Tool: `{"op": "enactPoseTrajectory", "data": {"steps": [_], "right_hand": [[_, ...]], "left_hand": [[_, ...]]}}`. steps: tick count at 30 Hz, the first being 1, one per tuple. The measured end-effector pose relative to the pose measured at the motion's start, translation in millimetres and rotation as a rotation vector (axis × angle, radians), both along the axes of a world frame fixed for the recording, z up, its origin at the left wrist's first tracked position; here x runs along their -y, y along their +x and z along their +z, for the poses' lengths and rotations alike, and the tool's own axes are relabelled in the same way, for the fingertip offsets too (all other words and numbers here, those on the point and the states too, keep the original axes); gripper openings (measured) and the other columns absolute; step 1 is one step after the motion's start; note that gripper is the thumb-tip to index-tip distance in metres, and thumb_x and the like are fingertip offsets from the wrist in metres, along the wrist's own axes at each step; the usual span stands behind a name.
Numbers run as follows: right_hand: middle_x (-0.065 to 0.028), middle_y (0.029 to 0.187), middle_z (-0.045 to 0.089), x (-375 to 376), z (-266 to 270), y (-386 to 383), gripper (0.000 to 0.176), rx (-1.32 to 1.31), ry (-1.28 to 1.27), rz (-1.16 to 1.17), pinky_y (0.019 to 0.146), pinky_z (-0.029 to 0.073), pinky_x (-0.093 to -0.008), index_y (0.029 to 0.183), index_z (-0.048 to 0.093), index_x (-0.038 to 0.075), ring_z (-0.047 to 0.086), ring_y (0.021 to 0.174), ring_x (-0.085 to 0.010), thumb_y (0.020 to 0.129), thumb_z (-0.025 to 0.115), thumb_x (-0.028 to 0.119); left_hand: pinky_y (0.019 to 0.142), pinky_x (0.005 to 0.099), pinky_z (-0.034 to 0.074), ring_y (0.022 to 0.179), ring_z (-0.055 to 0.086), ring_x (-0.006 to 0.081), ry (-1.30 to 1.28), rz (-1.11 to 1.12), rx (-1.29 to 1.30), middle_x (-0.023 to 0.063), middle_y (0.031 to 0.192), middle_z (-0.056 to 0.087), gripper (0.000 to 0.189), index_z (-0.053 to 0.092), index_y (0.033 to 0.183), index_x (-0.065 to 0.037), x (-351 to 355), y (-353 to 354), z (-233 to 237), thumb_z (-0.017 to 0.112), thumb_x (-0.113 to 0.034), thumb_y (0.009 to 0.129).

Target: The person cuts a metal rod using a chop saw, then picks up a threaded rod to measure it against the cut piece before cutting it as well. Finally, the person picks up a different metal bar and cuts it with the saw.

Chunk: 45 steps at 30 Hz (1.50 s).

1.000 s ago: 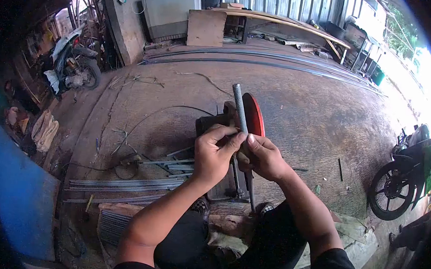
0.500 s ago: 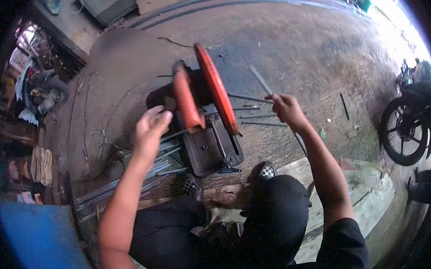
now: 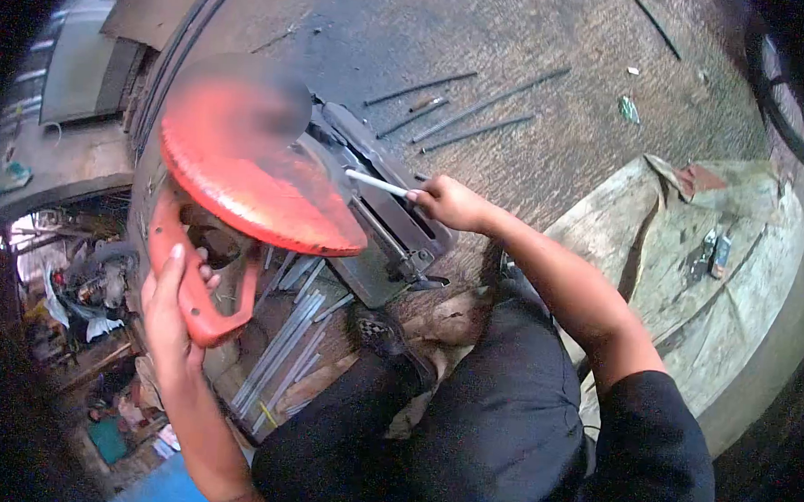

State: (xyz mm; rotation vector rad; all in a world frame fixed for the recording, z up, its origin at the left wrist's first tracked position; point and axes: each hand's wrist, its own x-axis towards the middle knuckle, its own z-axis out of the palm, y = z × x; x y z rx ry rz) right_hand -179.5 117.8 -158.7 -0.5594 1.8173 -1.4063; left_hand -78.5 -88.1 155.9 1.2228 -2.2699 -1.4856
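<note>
The rod (image 3: 374, 182) is held tight by the right hand (image 3: 450, 202) under the red saw (image 3: 251, 179); its handle (image 3: 162, 229) is gripped by the left hand (image 3: 170, 302) (cutting seems not yet begun).

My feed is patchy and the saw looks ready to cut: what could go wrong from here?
The bare right hand holds the rod close beside the red blade guard; a slip or kick could bring fingers to the blade.
The left hand grips the saw handle ungloved; sparks or chips may hit skin.
A shoe sits by the saw base among loose rods, so footing may be unsteady.
</note>
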Motion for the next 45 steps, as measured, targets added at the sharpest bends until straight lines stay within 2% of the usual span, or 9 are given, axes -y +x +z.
{"op": "enactPoseTrajectory", "data": {"steps": [17,27,31,36,37,38,39,43,45], "right_hand": [[-0.0247,0.067,0.055,18.7,-10.1,25.3,0.024,-0.296,-0.073,-0.120,0.060,0.045,-0.0460,0.082,0.061,0.001,0.054,0.067,-0.0432,0.087,0.054,0.023],[-0.0177,0.084,0.062,15.2,14.3,27.6,0.025,-0.734,0.256,-0.059,0.065,0.052,-0.0450,0.096,0.057,0.003,0.063,0.073,-0.0356,0.089,0.045,0.022],[-0.0135,0.095,0.062,-2.4,18.5,15.7,0.025,-0.875,0.498,0.044,0.066,0.053,-0.0434,0.104,0.056,0.007,0.063,0.082,-0.0315,0.093,0.038,0.020],[-0.0220,0.073,0.060,-39.4,36.9,-20.5,0.022,-0.721,0.348,-0.247,0.063,0.047,-0.0491,0.085,0.059,0.005,0.058,0.071,-0.0426,0.087,0.052,0.025],[-0.0243,0.072,0.058,-41.2,50.5,-26.8,0.022,-0.625,0.330,-0.272,0.060,0.044,-0.0498,0.084,0.055,0.002,0.055,0.073,-0.0458,0.088,0.053,0.024],[-0.0251,0.071,0.057,-41.0,59.7,-30.0,0.022,-0.612,0.268,-0.340,0.060,0.043,-0.0498,0.083,0.053,0.002,0.054,0.072,-0.0468,0.088,0.053,0.023],[-0.0260,0.070,0.055,-40.6,68.8,-33.8,0.023,-0.601,0.204,-0.406,0.059,0.041,-0.0498,0.082,0.051,0.001,0.052,0.072,-0.0479,0.088,0.054,0.022],[-0.0082,0.059,0.050,-52.0,123.6,-35.0,0.024,-0.280,-0.087,-0.697,0.049,0.043,-0.0314,0.080,0.045,0.002,0.052,0.051,-0.0172,0.093,0.048,0.021],[-0.0059,0.066,0.052,-68.4,144.3,-30.8,0.021,-0.109,-0.279,-0.837,0.054,0.050,-0.0310,0.086,0.046,0.002,0.056,0.057,-0.0163,0.094,0.047,0.021]], "left_hand": [[0.062,0.0256,0.050,0.069,0.057,0.0133,-0.077,0.069,-0.047,0.0103,0.089,0.060,0.037,0.050,0.113,0.003,-7.6,-2.7,-5.8,0.059,-0.020,0.086],[0.061,0.0289,0.053,0.069,0.060,0.0165,0.036,0.039,-0.124,0.0132,0.091,0.061,0.042,0.050,0.115,0.003,1.7,1.3,-11.0,0.058,-0.028,0.087],[0.079,0.0307,0.047,0.088,0.055,0.0176,-0.118,0.065,-0.305,0.0112,0.102,0.057,0.048,0.049,0.114,0.005,-1.3,20.7,-19.0,0.040,-0.038,0.096],[0.097,0.0319,0.034,0.110,0.050,0.0183,-0.365,-0.497,0.007,0.0093,0.119,0.054,0.043,0.048,0.119,0.003,32.3,102.3,-129.7,0.059,-0.021,0.085],[0.090,0.0347,0.041,0.103,0.056,0.0254,-0.401,-0.547,0.182,0.0136,0.114,0.058,0.034,0.053,0.112,-0.001,36.8,102.7,-156.0,0.059,-0.020,0.084],[0.065,0.0369,0.046,0.068,0.060,0.0242,-0.546,-0.672,0.187,0.0123,0.076,0.061,0.023,0.055,0.090,0.000,40.5,100.6,-189.1,0.060,-0.023,0.085],[0.065,0.0392,0.047,0.074,0.061,0.0318,-0.484,-0.762,0.391,0.0173,0.080,0.061,0.023,0.056,0.097,-0.001,41.5,90.8,-207.1,0.058,-0.021,0.085],[0.070,0.0469,0.049,0.080,0.058,0.0399,-0.798,-0.952,0.223,0.0199,0.112,0.049,0.043,0.046,0.122,-0.004,64.8,82.1,-291.1,0.058,-0.023,0.085],[0.073,0.0471,0.050,0.081,0.058,0.0397,-0.756,-0.983,0.264,0.0188,0.118,0.042,0.048,0.040,0.128,-0.006,68.6,80.0,-304.6,0.056,-0.021,0.086]]}}
